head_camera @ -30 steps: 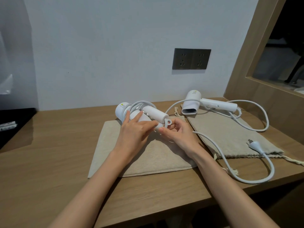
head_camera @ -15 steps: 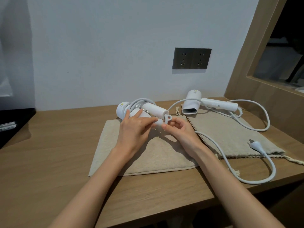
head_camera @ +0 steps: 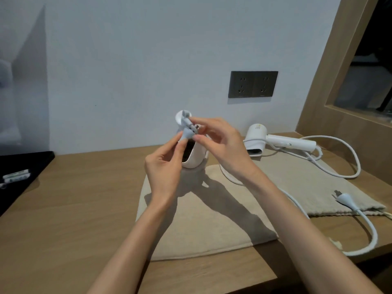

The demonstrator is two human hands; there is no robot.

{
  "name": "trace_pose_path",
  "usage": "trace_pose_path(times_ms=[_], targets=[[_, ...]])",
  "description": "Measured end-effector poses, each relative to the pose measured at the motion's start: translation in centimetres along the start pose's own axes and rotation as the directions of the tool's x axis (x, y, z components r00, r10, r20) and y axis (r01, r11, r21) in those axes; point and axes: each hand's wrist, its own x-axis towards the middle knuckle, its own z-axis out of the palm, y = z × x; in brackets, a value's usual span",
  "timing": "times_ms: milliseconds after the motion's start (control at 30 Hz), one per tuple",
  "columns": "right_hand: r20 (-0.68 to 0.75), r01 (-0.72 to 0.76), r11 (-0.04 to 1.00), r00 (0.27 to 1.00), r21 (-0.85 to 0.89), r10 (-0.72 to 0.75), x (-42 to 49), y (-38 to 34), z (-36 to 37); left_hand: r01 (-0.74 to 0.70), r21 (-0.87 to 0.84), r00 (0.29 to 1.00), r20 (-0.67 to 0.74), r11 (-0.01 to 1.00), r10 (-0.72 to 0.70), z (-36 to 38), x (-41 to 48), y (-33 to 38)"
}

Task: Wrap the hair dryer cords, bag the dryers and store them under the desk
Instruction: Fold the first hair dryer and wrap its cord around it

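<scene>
Two white hair dryers, two beige bags, two hands. The first dryer point(head_camera: 196, 154) stands nozzle-down at the 12 o'clock edge of the near bag point(head_camera: 201, 219); the left hand point(head_camera: 163, 166) pinches its plug point(head_camera: 187, 134), and the right hand point(head_camera: 222, 149) pinches the wound cord point(head_camera: 186, 124) beside it. At 3 o'clock the second dryer point(head_camera: 257, 134) lies on the far bag point(head_camera: 297, 183), its loose cord point(head_camera: 374, 231) trailing to 5 o'clock

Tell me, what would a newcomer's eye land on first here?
Mid-picture, the left hand and right hand grip a white hair dryer with cord wound at its top. To the right a second dryer lies on a beige bag, its loose cord trailing over the desk. A dark wall socket sits behind.
</scene>
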Motion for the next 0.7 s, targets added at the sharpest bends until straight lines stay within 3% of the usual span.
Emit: trace_pose_path(times_ms=[200, 400, 500, 700], targets=[[0.153, -0.042, 0.996, 0.987, -0.075, 0.053, 0.9, -0.7, 0.7, 0.057, -0.073, 0.998, -0.017, 0.996, -0.059, -1.2, 0.8, 0.2], [-0.048, -0.207, 0.977, 0.977, 0.050, 0.209, 0.7, -0.9, 1.6, 0.047, -0.082, 0.999, -0.015, 0.996, -0.049, -1.7, 0.8, 0.2], [-0.083, -0.219, 0.976, 0.972, 0.011, 0.219, 0.1, -1.0, 1.9, 0.041, -0.064, 0.999, -0.015, 0.997, -0.042, -1.7, 0.7, 0.2], [-0.152, -0.182, 0.977, 0.968, 0.115, 0.198, -1.0, -0.8, 2.0, -0.010, 0.021, 0.998, -0.056, 1.000, 0.011, -1.2, 0.1, -0.2]])
